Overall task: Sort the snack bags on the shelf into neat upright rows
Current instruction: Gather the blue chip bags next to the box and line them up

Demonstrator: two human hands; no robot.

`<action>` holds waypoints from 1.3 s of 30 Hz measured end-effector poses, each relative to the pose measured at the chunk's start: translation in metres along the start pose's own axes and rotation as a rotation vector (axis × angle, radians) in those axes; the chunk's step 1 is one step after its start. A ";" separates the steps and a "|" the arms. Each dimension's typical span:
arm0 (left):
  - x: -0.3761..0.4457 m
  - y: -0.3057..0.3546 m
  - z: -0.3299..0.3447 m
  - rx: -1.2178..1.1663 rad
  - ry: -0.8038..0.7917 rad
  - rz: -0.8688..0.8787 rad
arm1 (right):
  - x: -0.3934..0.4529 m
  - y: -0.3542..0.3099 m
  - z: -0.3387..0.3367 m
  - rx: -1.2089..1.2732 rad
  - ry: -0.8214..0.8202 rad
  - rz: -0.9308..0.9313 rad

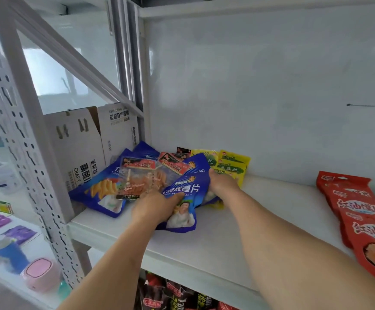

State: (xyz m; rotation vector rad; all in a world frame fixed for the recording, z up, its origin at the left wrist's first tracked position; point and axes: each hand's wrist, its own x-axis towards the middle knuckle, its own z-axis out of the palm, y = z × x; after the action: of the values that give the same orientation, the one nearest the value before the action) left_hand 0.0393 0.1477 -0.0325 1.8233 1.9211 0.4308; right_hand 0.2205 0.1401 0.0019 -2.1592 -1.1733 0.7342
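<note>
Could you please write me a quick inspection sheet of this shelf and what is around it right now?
Surface: white shelf board, bare in the middle.
Job's things: blue snack bags lying flat in a heap, clear packets on top, yellow packets behind; red bags lying at the right.
Clutter: open cardboard box at the shelf's left end.
Grips: left hand and right hand both on the front blue bag.
Cables: nothing seen.
Surroundings: perforated upright; more bags on the shelf below; pink item on a table at left.
</note>
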 end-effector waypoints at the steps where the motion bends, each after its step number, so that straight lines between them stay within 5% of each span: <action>1: 0.000 -0.001 -0.001 -0.022 -0.004 -0.005 | 0.003 0.001 0.001 0.103 -0.022 -0.005; 5: 0.004 -0.008 -0.001 -0.118 -0.002 -0.002 | -0.004 0.002 0.013 0.467 -0.004 0.083; 13: -0.010 -0.014 -0.002 -0.205 0.063 0.087 | -0.035 -0.001 0.019 0.747 -0.177 0.121; 17: -0.023 -0.015 -0.002 -0.279 0.097 0.176 | -0.050 0.009 0.020 0.812 -0.115 0.094; 23: -0.024 -0.020 -0.004 -0.684 -0.135 0.085 | -0.062 0.031 0.009 0.963 0.016 0.079; 29: -0.019 -0.013 -0.007 -0.779 -0.474 0.083 | -0.072 0.040 -0.002 0.991 0.090 0.020; 39: -0.022 0.005 -0.011 -0.918 -0.578 0.078 | -0.074 0.068 -0.027 1.033 0.177 -0.048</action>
State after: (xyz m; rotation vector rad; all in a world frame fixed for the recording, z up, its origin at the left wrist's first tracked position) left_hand 0.0382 0.1267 -0.0183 1.2083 0.9947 0.5971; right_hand 0.2422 0.0401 -0.0127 -1.2788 -0.5346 0.8489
